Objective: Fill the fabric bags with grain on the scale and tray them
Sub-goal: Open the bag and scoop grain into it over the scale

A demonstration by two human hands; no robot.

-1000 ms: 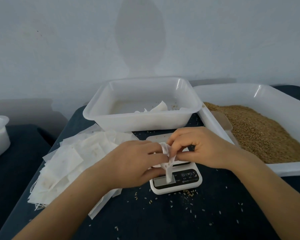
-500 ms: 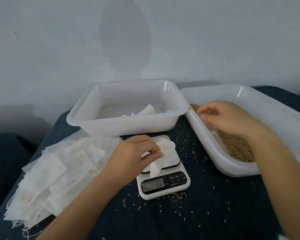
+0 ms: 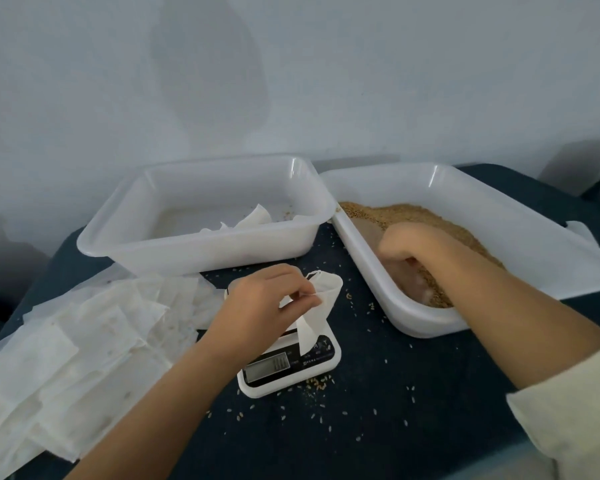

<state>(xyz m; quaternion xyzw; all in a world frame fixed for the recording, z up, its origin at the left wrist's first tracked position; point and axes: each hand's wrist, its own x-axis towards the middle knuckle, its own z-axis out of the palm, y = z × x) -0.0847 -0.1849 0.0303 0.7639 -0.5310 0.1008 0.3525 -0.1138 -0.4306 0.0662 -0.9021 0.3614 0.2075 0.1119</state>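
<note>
My left hand (image 3: 257, 306) pinches a small white fabric bag (image 3: 321, 303) by its rim and holds its mouth open, upright over the white digital scale (image 3: 291, 367). My right hand (image 3: 416, 247) is down in the right-hand white tray (image 3: 499, 209), fingers curled around a pale translucent scoop (image 3: 413, 285) that lies in the brown grain (image 3: 413, 213). Behind the scale stands a second white tray (image 3: 194, 252) with a few white bags (image 3: 250, 221) in it. A pile of empty fabric bags (image 3: 84, 341) lies at the left.
Everything rests on a dark blue table (image 3: 395, 427). Loose grains (image 3: 317, 384) are scattered around the scale. A pale wall rises close behind the trays. My right forearm crosses the grain tray's near rim.
My right hand let go of the bag, moved right into the grain tray and sank into the grain. My left hand kept the bag over the scale.
</note>
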